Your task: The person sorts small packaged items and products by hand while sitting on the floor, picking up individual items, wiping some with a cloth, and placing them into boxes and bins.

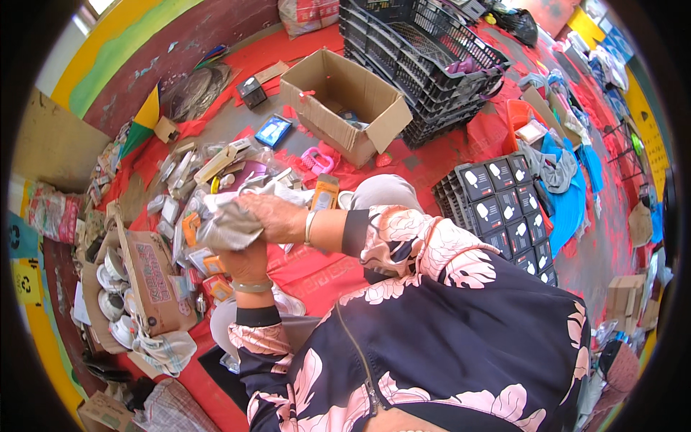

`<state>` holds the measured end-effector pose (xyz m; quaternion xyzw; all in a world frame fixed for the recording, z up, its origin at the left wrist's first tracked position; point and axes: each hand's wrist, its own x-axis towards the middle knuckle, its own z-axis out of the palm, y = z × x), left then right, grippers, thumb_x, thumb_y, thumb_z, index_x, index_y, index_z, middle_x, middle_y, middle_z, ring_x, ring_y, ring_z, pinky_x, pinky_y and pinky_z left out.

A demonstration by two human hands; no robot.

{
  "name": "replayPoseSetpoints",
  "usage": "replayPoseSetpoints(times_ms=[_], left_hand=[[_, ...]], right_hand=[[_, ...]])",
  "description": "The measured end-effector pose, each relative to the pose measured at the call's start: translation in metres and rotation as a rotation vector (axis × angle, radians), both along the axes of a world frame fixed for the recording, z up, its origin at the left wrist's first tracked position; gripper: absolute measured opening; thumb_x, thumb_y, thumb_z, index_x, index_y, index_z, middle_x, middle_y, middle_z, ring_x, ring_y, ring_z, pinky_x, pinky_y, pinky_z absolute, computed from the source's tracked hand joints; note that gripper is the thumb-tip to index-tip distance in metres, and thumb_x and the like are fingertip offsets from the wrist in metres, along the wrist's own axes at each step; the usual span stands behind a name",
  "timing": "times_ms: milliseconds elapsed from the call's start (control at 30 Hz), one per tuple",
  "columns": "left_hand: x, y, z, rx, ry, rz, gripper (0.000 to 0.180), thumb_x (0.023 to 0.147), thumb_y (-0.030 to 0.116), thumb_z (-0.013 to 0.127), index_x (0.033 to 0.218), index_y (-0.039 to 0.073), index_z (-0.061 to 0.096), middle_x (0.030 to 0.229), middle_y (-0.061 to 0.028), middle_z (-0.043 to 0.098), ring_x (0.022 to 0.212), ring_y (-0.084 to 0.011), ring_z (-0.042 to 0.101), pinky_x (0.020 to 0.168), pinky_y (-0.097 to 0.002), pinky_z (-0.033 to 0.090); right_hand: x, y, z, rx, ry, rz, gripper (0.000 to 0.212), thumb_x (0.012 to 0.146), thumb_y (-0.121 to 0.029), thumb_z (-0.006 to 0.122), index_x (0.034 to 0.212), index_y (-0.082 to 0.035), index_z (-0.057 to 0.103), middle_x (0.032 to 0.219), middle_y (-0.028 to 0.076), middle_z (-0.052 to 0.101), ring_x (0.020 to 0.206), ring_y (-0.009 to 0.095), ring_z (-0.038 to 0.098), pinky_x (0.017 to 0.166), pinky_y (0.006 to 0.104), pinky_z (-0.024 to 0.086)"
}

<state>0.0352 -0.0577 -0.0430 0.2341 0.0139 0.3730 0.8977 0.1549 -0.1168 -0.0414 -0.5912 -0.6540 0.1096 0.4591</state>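
Observation:
In front of my chest both hands are closed on a crumpled grey cloth (227,227). My right hand (276,216) grips it from above and to the right, its back toward me. My left hand (243,263) holds it from below, with its fingers mostly hidden behind the cloth. A whitish patch shows at the cloth's upper left; whether anything is wrapped inside cannot be seen. Just beyond my hands lies a heap of small packaged goods and boxes (170,210). An orange and white box (325,193) is close to my right wrist.
An open cardboard box (389,131) stands ahead, beside stacked black crates (374,47). Left of me, another carton (155,277) holds white bowls (111,305). On the right, black boxes (497,205) fill a crate. Red sheeting (317,277) covers much of the floor.

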Motion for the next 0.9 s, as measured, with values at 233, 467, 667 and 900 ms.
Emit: replayPoseSetpoints(times_ms=[233,467,667,900], left_hand=[[-0.025,0.009,0.024,-0.114,0.167,-0.131,0.063,0.087,0.051,0.041,0.129,0.003,0.039,0.128,-0.0158,0.045,0.119,-0.0322,0.043,0.101,-0.0482,0.031],[-0.012,0.007,0.025,-0.129,0.269,-0.157,0.059,0.092,0.042,0.038,0.133,0.0,0.032,0.131,-0.0193,0.042,0.12,-0.0329,0.043,0.101,-0.0479,0.033],[0.019,0.002,0.042,-0.082,0.271,-0.048,0.064,0.092,0.047,0.034,0.136,0.0,0.028,0.136,-0.0207,0.035,0.124,-0.0342,0.037,0.104,-0.0474,0.029],[0.043,0.014,0.04,0.01,0.259,-0.116,0.063,0.093,0.048,0.029,0.137,0.001,0.026,0.139,-0.0194,0.031,0.126,-0.036,0.034,0.104,-0.0504,0.025]], right_hand=[[-0.005,-0.013,0.025,-0.05,-0.374,0.151,0.064,0.078,-0.009,0.051,0.137,-0.008,0.027,0.14,0.019,0.029,0.131,0.032,0.029,0.107,0.0428,0.022],[0.016,-0.022,0.027,-0.035,-0.437,0.159,0.058,0.08,-0.012,0.049,0.134,-0.006,0.031,0.14,0.021,0.029,0.131,0.029,0.029,0.108,0.0422,0.021],[0.03,-0.031,0.029,-0.018,-0.376,0.047,0.057,0.082,-0.011,0.044,0.136,-0.006,0.028,0.142,0.018,0.027,0.133,0.029,0.025,0.109,0.044,0.016],[0.07,-0.041,0.018,-0.167,-0.325,-0.061,0.058,0.082,-0.009,0.043,0.137,-0.003,0.026,0.141,0.021,0.027,0.132,0.032,0.027,0.107,0.0416,0.022]])
